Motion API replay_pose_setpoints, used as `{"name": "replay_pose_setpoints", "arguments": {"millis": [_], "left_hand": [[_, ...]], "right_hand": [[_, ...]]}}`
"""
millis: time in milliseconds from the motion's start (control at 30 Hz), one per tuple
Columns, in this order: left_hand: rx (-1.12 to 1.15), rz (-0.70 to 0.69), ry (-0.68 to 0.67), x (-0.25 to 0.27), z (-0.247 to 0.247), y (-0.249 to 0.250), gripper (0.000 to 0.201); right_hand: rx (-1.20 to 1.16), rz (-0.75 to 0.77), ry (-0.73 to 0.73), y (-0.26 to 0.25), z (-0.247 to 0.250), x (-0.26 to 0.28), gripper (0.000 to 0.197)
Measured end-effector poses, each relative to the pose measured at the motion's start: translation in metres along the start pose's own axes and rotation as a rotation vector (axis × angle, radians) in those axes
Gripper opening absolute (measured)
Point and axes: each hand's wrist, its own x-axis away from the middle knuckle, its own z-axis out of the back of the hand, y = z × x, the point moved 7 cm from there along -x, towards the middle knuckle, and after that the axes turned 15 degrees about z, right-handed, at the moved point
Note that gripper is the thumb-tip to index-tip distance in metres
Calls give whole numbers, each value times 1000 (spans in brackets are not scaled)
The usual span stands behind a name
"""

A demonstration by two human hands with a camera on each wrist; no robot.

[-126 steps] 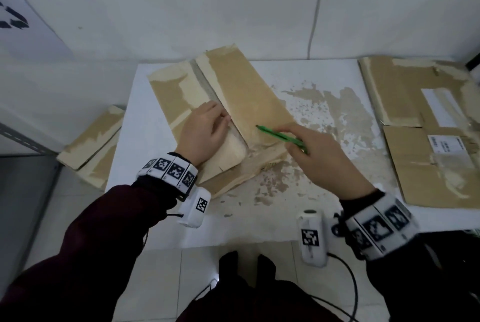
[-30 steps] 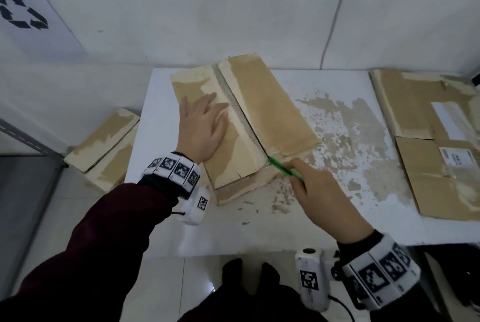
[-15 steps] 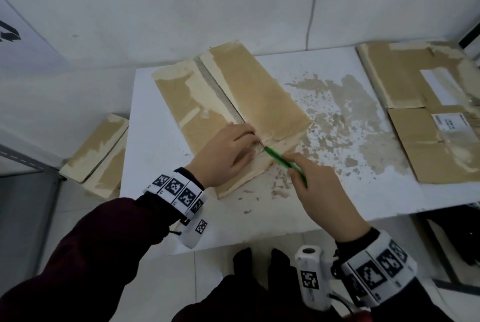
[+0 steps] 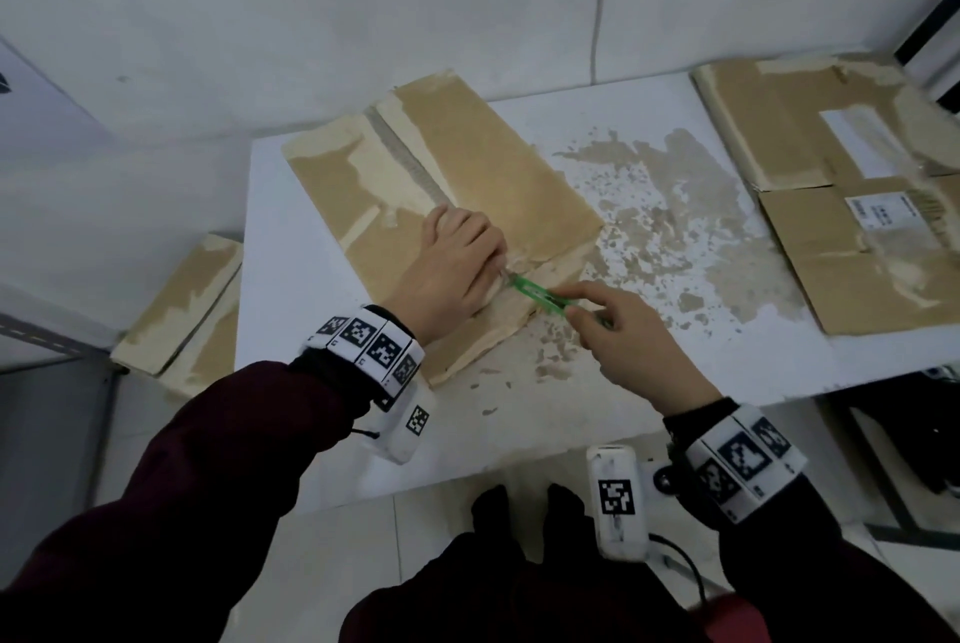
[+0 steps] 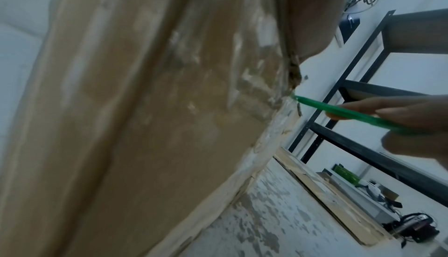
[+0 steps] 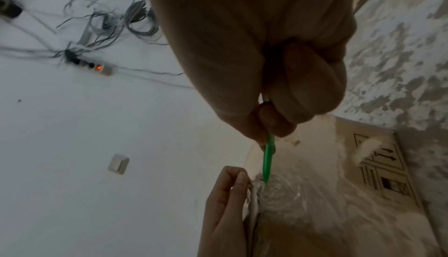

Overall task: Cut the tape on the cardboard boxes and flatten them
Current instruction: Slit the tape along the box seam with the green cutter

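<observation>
The cardboard box point(image 4: 441, 206) lies flattened on the white counter point(image 4: 597, 408), its clear tape point(image 6: 278, 190) bunched at the near edge. The left hand point(image 4: 452, 268) pinches that tape; the right hand point(image 4: 628, 346) has its grip clenched round a green cutter point(image 4: 537, 296), tip at the tape. More flattened cardboard point(image 4: 841, 206) lies at the counter's right end, and another stack point(image 4: 182, 310) is on the floor by the white wall. Brown paper scraps point(image 4: 670, 216) stick to the counter.

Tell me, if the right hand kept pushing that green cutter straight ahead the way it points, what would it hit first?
Probably the left hand. The right hand aims the green cutter at the taped seam of the cardboard box, and the left fingertips sit right beside the tip. Depth is hard to judge.
</observation>
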Motion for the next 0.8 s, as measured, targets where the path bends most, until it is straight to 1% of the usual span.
{"name": "replay_pose_setpoints", "arguments": {"millis": [100,200,333,467,600,800], "left_hand": [[-12,-20,24,1,-1,4,19],[-4,-24,20,-1,-3,5,19],[-19,6,34,-4,-2,6,19],[3,13,42,-6,-2,5,18],[-2,-4,46,-6,-2,4,21],[-33,6,52,-7,-4,4,26]], "right_hand": [[56,32,-32,-2,3,2,22],[100,66,1,-6,6,4,21],[42,57,-102,-12,6,23,20],[69,46,71,-6,21,29,22],[67,55,91,-5,15,14,23],[-23,19,114,4,-2,8,25]]}}
